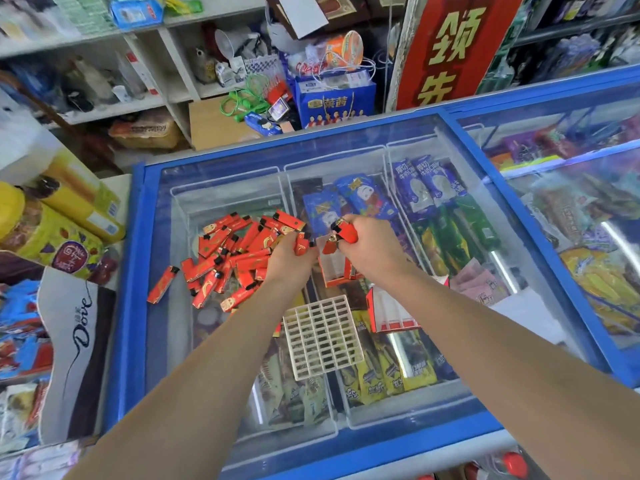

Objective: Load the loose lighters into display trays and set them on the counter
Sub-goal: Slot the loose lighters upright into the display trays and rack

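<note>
A heap of loose red lighters [230,256] lies on the glass lid of a blue chest freezer [138,258]. One stray lighter [162,284] rests apart at the heap's left. My left hand [289,261] is at the heap's right edge, closed on a red lighter [300,244]. My right hand [369,247] grips two red lighters [343,233] just above a small red display tray [337,271]. A white plastic grid tray [322,336] lies empty nearer to me. A second red and white display box [391,315] sits to the grid's right.
Ice cream packets fill wire baskets under the glass. A second freezer [571,188] adjoins on the right. Yellow snack boxes [59,216] and a Dove display [74,341] crowd the left. Shelves with goods [145,74] stand behind.
</note>
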Tool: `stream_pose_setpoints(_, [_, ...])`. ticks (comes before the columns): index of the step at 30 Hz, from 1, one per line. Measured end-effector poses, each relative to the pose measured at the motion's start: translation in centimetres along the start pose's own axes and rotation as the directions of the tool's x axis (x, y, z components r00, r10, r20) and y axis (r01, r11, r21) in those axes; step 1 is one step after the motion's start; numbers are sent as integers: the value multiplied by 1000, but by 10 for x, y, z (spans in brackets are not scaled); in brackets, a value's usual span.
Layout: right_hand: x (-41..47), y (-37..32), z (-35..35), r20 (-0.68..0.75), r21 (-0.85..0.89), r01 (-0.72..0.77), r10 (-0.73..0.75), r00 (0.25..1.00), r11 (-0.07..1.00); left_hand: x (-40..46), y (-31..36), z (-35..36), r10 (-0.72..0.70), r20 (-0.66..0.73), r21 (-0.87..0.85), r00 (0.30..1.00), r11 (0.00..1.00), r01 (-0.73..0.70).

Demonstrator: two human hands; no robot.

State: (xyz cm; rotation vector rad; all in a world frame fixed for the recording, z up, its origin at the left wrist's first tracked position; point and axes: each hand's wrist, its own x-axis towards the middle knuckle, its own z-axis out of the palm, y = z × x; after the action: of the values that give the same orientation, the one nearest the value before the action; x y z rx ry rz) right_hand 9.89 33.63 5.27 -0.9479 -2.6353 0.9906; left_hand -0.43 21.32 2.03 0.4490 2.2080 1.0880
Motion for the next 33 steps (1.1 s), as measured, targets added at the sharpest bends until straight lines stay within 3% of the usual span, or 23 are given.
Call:
stream_pose_setpoints(5, [11, 5, 16, 3, -75, 40, -40, 999, 996, 19, -2, 4, 36, -11, -42, 999, 998, -36])
stream_pose_setpoints(20, [20, 7, 23, 8, -47, 84, -84, 996, 995, 40, -7, 0, -6, 75, -92, 997, 996, 13])
stream_pose_setpoints(33, [25, 10, 19, 126, -225, 165, -139, 982, 960, 38, -3, -1, -5, 80, -70, 997, 998, 11])
